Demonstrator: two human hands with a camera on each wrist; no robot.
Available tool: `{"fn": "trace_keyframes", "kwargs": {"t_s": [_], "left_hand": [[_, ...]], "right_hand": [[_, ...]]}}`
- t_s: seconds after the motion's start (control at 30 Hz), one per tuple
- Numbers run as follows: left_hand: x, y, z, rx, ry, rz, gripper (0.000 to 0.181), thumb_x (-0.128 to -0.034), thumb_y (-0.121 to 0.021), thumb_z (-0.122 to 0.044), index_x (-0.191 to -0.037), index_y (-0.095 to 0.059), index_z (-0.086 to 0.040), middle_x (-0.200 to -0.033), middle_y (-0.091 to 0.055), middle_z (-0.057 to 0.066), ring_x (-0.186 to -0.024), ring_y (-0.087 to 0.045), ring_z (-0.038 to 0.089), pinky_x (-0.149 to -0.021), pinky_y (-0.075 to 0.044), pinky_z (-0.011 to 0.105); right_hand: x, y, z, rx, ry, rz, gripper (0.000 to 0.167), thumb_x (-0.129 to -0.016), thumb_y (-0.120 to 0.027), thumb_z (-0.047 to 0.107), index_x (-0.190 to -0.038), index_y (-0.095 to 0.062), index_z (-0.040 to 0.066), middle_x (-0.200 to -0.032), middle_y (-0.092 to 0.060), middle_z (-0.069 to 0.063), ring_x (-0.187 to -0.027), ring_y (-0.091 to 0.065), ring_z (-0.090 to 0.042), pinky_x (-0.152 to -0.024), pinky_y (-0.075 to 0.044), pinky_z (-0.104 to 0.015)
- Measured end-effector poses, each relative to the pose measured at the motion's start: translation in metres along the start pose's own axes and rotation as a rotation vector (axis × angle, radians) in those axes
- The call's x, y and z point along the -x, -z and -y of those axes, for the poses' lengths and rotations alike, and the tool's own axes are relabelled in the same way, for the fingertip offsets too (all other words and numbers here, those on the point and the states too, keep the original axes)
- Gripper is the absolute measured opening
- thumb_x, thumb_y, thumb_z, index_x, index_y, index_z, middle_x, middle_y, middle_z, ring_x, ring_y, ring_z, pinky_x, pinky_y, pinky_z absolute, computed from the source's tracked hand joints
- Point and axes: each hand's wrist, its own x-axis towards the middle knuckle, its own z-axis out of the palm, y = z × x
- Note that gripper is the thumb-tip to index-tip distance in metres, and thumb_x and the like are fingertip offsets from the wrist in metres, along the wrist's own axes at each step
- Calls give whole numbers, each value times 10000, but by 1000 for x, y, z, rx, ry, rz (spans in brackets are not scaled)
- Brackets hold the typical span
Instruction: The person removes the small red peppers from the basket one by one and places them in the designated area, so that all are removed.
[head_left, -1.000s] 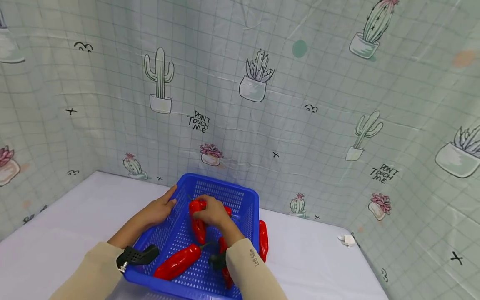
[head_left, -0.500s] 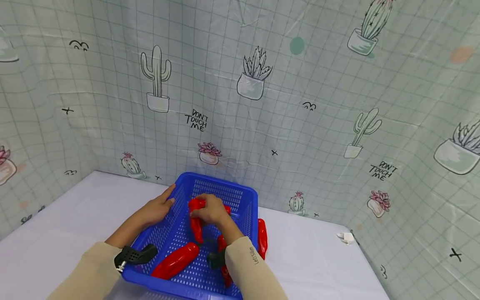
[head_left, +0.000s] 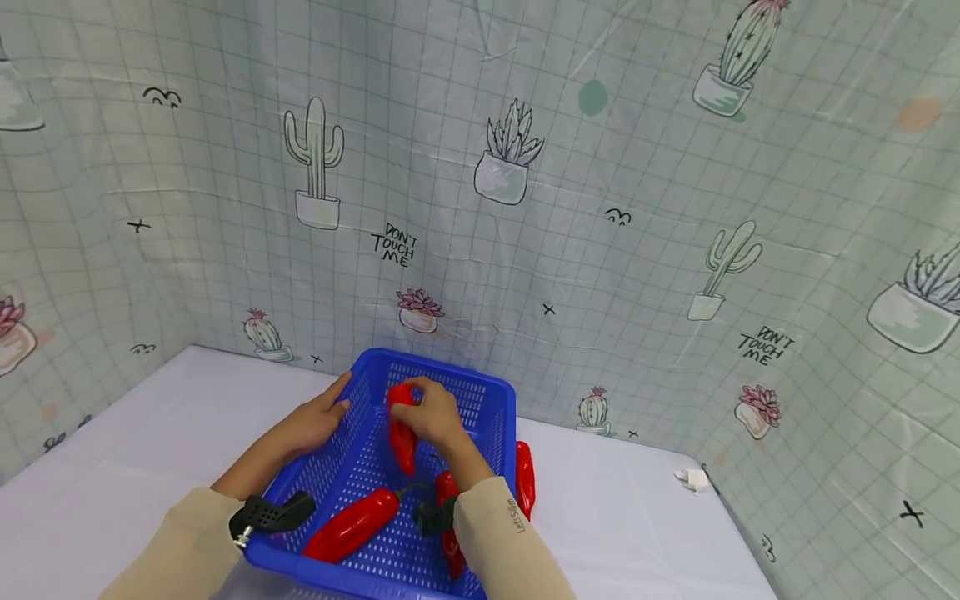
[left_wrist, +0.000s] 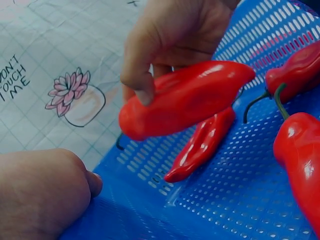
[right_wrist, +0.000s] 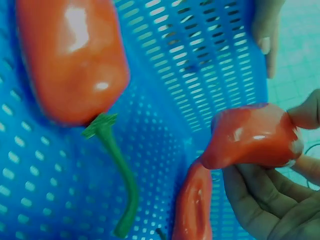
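Note:
My right hand [head_left: 435,414] pinches a long red pepper [head_left: 401,433] between thumb and fingers, above the far part of a blue plastic basket [head_left: 322,573]. In the left wrist view the held pepper [left_wrist: 187,100] is tilted, clear of the basket floor. My left hand [head_left: 311,423] grips the basket's left rim, thumb on the inner side. Inside lie a red pepper [head_left: 352,527] at front left and another [head_left: 452,550] on the right, partly behind my right wrist. A further pepper [left_wrist: 202,145] lies at the far end, beneath the held one, hidden by my hand in the head view.
One red pepper [head_left: 525,479] lies on the white table [head_left: 615,517] just outside the basket's right wall. A small white object [head_left: 693,479] is near the table's right edge. A cactus-print curtain [head_left: 450,167] hangs close behind the basket.
My right hand has raised the pepper from the basket floor and shifted it slightly right. My left hand stays on the rim, and the basket has not moved.

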Motion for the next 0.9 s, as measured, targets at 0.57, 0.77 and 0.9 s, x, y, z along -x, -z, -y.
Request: {"fn": "trace_keyframes", "kwargs": {"t_s": [0.57, 0.77, 0.9], "left_hand": [[4, 1, -4, -44, 18, -35, 585, -1045, -335, -128, -1538, -87, 67, -1511, -232, 386, -1368, -272, 574, -1096, -248, 669], [2, -1, -7, -57, 9, -40, 579, -1046, -340, -132, -1536, -106, 68, -1501, -272, 380, -1351, -319, 566, -1088, -272, 663], [3, -1, -7, -78, 10, -61, 572, -1041, -343, -121, -1531, -122, 76, -1479, -304, 389, -1331, -353, 567, -1083, -291, 653]], "right_hand": [[-4, 14, 11, -267, -2, -34, 555, -820, -690, 109, -1361, -566, 102, -955, -666, -147, -661, -652, -181, -560, -571, -316], [3, 19, 23, -324, 17, -1, 547, -833, -696, 100, -1363, -564, 123, -968, -661, -156, -671, -637, -181, -584, -563, -301], [8, 21, 31, -320, 33, 22, 544, -847, -701, 115, -1371, -561, 145, -996, -667, -155, -710, -633, -180, -614, -563, -304]]}}
